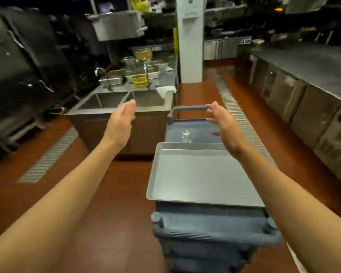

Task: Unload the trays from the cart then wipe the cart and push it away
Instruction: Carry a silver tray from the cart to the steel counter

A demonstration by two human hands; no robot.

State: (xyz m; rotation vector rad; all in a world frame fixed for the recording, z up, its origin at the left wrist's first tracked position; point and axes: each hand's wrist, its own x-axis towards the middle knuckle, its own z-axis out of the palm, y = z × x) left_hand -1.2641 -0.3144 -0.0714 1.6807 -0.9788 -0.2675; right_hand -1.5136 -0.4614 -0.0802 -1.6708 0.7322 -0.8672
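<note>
Two bare hands reach forward over a blue-grey plastic service cart (213, 227) standing on the red-brown floor (114, 194). One shallow rectangular metal tray (201, 176) lies flat on the cart's top shelf, at the near end. Left hand (121, 126) hovers to the left of the cart, its grip wide apart with fingers straight, holding and touching nothing. Right hand (225, 127) hangs above the far end of the shelf, fingers spread and loosely bent, fingertips beside the cart's grey far handle bar (189, 108); contact cannot be told. Beyond the left hand stands a stainless double sink (122, 100).
</note>
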